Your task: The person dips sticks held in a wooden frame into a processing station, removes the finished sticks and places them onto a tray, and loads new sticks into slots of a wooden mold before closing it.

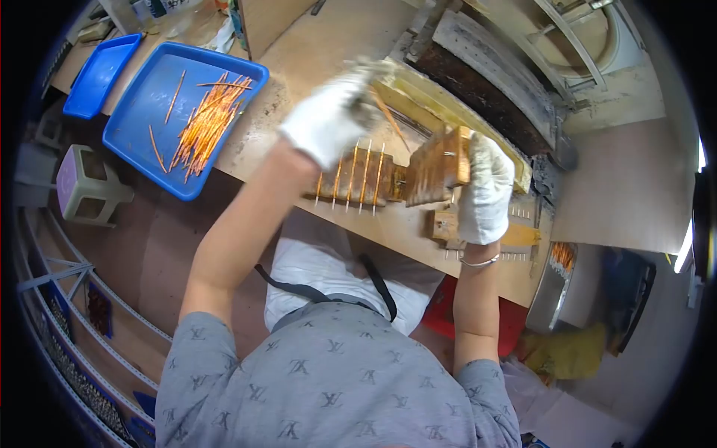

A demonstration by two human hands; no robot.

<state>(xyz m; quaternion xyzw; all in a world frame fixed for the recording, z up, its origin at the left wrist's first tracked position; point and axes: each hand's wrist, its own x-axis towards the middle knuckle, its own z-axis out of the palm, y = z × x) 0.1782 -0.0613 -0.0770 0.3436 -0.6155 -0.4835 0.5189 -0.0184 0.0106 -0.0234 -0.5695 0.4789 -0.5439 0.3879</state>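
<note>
My left hand (pixel 325 112), in a white glove with darkened fingers, is raised over the bench and smeared by motion. A thin brown stick (pixel 389 118) slants down from its fingers, which look closed on it. My right hand (pixel 485 187), in a stained white glove, grips the side of a tilted wooden block (pixel 441 166). That block adjoins a flat wooden block (pixel 357 175) at what looks like a hinge. Several thin copper-coloured rods (pixel 364 178) lie side by side across the flat block, their pale ends sticking out past its edge.
At left, a blue tray (pixel 134 123) holds a heap of copper-coloured rods (pixel 205 127); a smaller blue tray (pixel 101 78) lies beyond. Another wooden block (pixel 446 225) with pins sits right of my wrist. A soot-stained trough (pixel 485 82) borders the bench's far side. A stool (pixel 89 187) stands left.
</note>
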